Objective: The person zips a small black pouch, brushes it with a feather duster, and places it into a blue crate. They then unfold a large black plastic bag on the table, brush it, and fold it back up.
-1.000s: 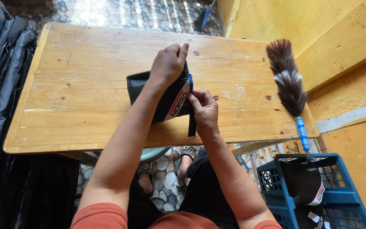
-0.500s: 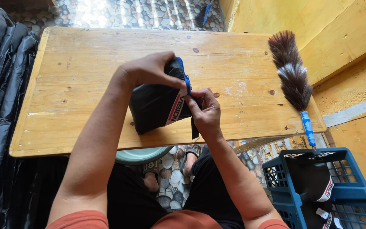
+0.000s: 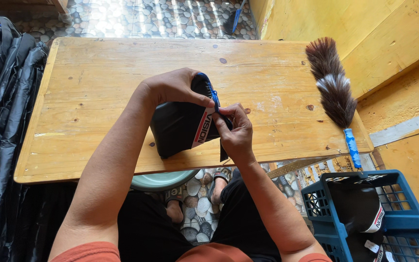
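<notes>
Right now your left hand (image 3: 173, 87) curls over top of black fabric cap with red-and-white side band (image 3: 183, 123), fingers pressed onto it. Your right hand (image 3: 236, 131) pinches thin blue strip (image 3: 214, 97) at cap's edge, possibly a lace; hard to tell. Cap sits near front edge of bare wooden table (image 3: 98, 87). Brown feather duster with blue handle (image 3: 333, 90) lies at table's right end. Blue plastic crate (image 3: 403, 223) holds more black caps, lower right.

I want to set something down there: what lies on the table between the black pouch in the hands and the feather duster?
In the head view, only bare wooden table lies between the black pouch and the feather duster.
</notes>
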